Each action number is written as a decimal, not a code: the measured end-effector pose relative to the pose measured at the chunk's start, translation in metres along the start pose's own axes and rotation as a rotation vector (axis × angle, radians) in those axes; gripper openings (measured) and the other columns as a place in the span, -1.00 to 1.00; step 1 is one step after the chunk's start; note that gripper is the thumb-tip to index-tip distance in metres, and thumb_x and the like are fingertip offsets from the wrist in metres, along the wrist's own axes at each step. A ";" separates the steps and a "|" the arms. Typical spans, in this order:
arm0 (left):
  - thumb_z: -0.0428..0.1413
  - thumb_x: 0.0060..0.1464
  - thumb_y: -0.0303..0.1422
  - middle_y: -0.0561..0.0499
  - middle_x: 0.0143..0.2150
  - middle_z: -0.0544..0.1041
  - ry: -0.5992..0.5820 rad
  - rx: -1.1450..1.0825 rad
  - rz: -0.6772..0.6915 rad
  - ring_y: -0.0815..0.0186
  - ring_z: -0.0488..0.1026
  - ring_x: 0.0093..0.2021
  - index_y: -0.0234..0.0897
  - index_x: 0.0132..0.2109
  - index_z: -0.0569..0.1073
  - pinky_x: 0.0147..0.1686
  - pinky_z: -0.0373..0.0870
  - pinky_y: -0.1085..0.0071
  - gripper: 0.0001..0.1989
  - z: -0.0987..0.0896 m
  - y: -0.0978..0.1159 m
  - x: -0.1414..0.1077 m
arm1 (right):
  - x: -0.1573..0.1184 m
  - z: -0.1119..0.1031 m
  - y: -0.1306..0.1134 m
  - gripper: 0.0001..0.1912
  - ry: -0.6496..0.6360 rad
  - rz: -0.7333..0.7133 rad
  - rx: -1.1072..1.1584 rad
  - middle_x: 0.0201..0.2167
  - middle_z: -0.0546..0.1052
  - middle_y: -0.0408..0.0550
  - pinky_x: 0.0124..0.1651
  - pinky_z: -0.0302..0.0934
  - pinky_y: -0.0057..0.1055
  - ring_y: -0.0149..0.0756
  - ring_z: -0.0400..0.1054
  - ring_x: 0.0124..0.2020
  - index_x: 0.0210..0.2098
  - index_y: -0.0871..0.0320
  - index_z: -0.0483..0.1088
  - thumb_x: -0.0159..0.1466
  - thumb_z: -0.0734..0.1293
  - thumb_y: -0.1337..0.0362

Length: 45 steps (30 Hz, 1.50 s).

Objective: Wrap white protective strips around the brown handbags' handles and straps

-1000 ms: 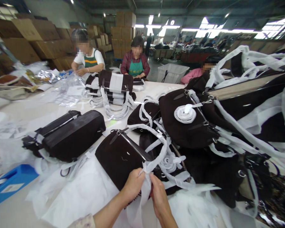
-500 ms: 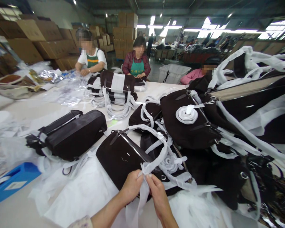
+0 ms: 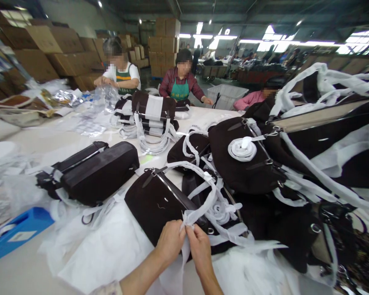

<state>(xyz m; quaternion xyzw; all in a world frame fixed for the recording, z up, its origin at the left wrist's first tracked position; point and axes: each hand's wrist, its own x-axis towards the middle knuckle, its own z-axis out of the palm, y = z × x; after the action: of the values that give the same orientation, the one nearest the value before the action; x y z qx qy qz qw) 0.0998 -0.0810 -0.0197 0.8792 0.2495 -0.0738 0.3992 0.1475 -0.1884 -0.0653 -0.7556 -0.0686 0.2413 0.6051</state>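
A dark brown bag [image 3: 153,200] lies in front of me, its handle [image 3: 213,192] wrapped in white tissue strip. Near the handle's lower end, my left hand [image 3: 169,239] pinches the white strip [image 3: 188,217]. Close beside it, my right hand [image 3: 199,243] has thumb and fingers closed on the same strip. A loose end hangs down between both hands. Just behind my right hand, a coiled white-wrapped strap [image 3: 218,211] rests on the bag.
Another dark bag [image 3: 100,174] lies left, near a blue tape dispenser [image 3: 21,233]. Wrapped bags [image 3: 153,107] are stacked farther back. More bags [image 3: 242,164] pile up at right. White sheets [image 3: 107,250] cover the front. Three people sit across the table.
My hands have drawn closer together at the strip. Across the table, one person has lifted clear plastic, and the person in the green apron has stretched an arm out to the right.
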 end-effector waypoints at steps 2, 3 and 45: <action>-0.14 0.18 -0.38 -0.05 -0.40 0.52 -0.002 -0.057 0.035 0.29 0.42 -0.37 -0.33 -0.39 0.44 -0.35 0.19 0.44 -0.69 -0.001 -0.004 0.001 | 0.000 -0.004 -0.002 -0.58 -0.103 0.035 0.080 -0.55 0.46 -0.14 -0.37 0.15 -0.42 -0.23 0.29 -0.42 -0.46 0.17 0.46 0.11 0.30 -0.09; -0.14 0.19 -0.36 -0.03 -0.42 0.51 -0.009 -0.086 0.050 0.30 0.42 -0.39 -0.33 -0.40 0.43 -0.37 0.18 0.45 -0.68 -0.002 -0.006 0.001 | -0.001 -0.005 -0.003 -0.57 -0.155 0.067 0.135 -0.54 0.46 -0.14 -0.40 0.15 -0.43 -0.24 0.29 -0.44 -0.41 0.18 0.47 0.11 0.31 -0.10; 0.20 -0.10 -0.15 -0.09 -0.12 0.39 0.005 0.087 0.125 0.11 0.28 -0.10 -0.25 -0.25 0.35 -0.05 0.21 0.21 -0.67 -0.041 0.025 -0.070 | 0.001 0.010 0.015 -0.65 0.195 -0.002 -0.058 -0.63 0.34 -0.25 -0.36 0.11 -0.41 -0.31 0.19 -0.49 -0.51 0.12 0.32 0.16 0.24 -0.03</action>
<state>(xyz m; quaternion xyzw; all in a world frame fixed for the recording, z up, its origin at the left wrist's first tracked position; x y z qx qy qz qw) 0.0488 -0.0910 0.0474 0.9097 0.1918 -0.0572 0.3639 0.1409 -0.1832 -0.0817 -0.7926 -0.0172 0.1641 0.5870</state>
